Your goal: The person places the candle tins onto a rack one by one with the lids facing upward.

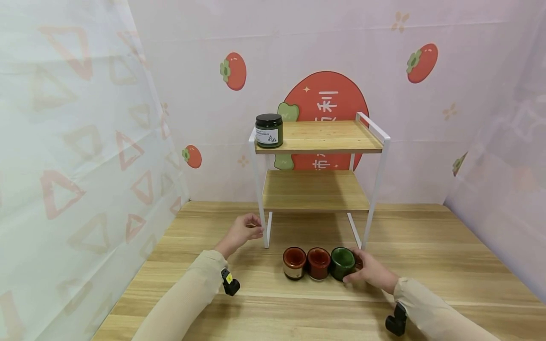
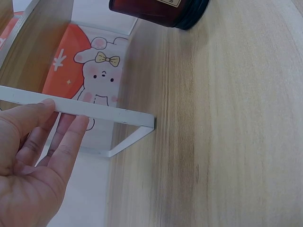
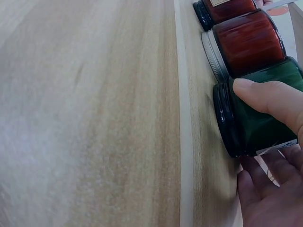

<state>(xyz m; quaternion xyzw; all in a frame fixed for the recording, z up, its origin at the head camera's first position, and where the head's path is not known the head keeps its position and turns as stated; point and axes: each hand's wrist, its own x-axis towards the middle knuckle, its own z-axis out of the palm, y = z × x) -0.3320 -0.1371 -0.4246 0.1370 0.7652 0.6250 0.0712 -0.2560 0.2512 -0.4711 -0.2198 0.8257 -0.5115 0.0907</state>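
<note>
In the head view a green glass candle jar [image 1: 342,263] stands lid-down at the right end of a row of three. My right hand [image 1: 370,272] grips it, thumb on one side and fingers round the other. Beside it are a red jar with a silver lid [image 3: 250,45] and a red jar with a dark lid [image 1: 294,262], also upside down. My left hand [image 1: 243,233] pinches the white front-left leg [image 2: 106,112] of a two-tier shelf rack [image 1: 315,189] between thumb and fingertips, low down near the table.
An upright green candle jar [image 1: 269,131] with a black lid and white label sits at the left of the top shelf. The rack's front-right leg [image 1: 370,222] rises just behind my right hand. A patterned cloth [image 1: 192,94] encloses the wooden table [image 1: 264,308].
</note>
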